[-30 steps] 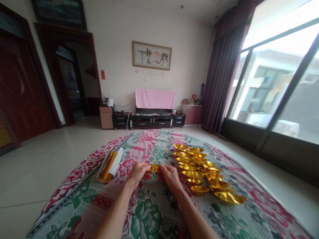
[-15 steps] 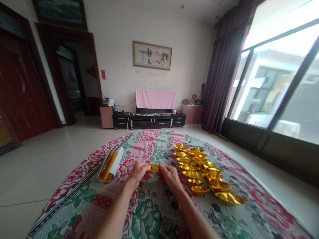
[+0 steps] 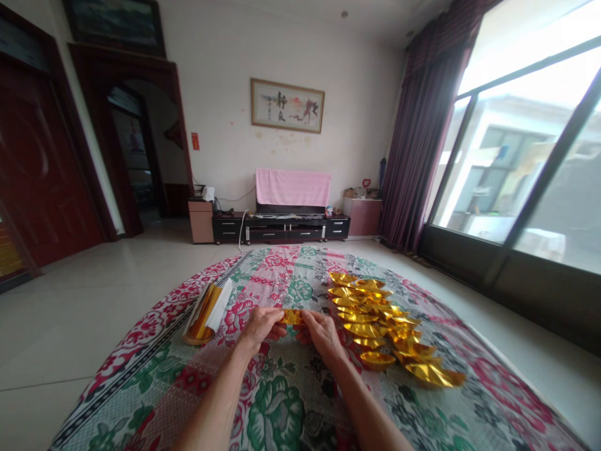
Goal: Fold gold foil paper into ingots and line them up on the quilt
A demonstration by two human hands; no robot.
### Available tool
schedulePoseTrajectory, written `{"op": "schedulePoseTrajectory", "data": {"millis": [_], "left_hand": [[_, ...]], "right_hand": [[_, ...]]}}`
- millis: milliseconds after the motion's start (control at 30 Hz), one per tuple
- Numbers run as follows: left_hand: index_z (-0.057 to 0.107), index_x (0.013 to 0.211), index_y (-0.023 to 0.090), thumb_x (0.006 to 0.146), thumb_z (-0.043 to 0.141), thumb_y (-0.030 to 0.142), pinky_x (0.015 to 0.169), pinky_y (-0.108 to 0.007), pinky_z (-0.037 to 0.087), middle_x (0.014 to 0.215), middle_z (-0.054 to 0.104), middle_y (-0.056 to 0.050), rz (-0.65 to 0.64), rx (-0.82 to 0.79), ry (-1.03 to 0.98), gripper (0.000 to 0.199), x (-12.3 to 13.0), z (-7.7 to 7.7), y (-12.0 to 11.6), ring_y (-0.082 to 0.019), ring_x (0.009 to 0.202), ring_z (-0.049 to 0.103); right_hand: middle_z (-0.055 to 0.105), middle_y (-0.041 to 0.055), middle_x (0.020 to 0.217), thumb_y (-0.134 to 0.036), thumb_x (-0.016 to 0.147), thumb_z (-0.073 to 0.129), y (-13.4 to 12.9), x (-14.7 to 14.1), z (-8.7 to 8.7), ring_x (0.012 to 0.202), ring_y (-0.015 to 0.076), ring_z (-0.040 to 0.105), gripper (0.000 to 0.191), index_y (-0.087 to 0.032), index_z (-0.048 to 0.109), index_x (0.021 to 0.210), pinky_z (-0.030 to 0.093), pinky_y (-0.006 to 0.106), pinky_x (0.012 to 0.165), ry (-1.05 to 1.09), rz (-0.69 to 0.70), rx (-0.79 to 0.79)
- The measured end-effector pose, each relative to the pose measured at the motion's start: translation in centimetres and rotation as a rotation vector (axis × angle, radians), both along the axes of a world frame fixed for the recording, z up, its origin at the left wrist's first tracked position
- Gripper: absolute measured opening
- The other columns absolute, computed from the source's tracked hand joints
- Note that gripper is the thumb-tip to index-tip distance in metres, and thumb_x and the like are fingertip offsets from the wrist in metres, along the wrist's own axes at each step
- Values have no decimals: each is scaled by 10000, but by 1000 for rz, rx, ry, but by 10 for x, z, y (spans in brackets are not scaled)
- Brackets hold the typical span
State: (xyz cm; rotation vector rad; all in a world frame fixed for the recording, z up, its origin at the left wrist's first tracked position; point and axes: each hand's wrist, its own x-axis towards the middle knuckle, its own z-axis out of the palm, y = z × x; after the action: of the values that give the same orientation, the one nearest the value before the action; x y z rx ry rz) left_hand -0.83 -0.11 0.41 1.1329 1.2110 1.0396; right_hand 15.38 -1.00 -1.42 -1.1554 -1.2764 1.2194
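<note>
A small folded piece of gold foil paper [image 3: 293, 317] is stretched between my two hands, above the middle of the flowered cloth. My left hand [image 3: 265, 326] pinches its left end, and my right hand [image 3: 322, 330] pinches its right end. To the right of my hands, several folded gold boat shapes [image 3: 364, 330] lie in rows on the cloth. On the left, a stack of gold and white paper sheets [image 3: 209, 313] rests in a bundle.
The flowered cloth [image 3: 282, 407] covers a round surface. Beyond it stand a low black cabinet [image 3: 286, 233] and a pink cloth [image 3: 293, 186] over a screen. A purple curtain [image 3: 413, 144] and large windows are at the right, a red door [image 3: 47, 150] at the left.
</note>
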Motion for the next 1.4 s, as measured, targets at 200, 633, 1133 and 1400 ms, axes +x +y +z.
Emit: {"op": "schedulePoseTrajectory", "data": {"millis": [200,633,1133,1400], "left_hand": [[661,808,107,698,582,410,379,-178,381,555,644,-39,33,-53,4,331,2,4,-2,-109,415,567],[654,783,108,728,541,473,346,-190,331,532,616,-55,74,-82,28,386,4,0,1,-115,374,527],[664,876,124,696,595,519,390,-199,364,588,652,-67,85,-79,47,440,3,0,2,-140,448,577],[672,920,149,683,627,409,473,-204,410,783,703,-61,51,12,-30,354,1,-6,3,-144,577,628]], "right_hand": [[646,32,571,-651,737,453,0,1,5,441,164,574,587,-125,641,919,453,252,424,-6,-22,-51],[620,47,532,-704,710,437,1,1,3,407,168,545,623,-123,646,788,446,271,401,13,-112,-42],[648,50,606,-657,703,476,4,3,1,449,165,574,585,-122,643,867,460,255,412,33,-128,-26],[674,55,812,-585,723,481,3,3,0,515,149,599,557,-123,638,992,467,237,440,24,-104,16]]}}
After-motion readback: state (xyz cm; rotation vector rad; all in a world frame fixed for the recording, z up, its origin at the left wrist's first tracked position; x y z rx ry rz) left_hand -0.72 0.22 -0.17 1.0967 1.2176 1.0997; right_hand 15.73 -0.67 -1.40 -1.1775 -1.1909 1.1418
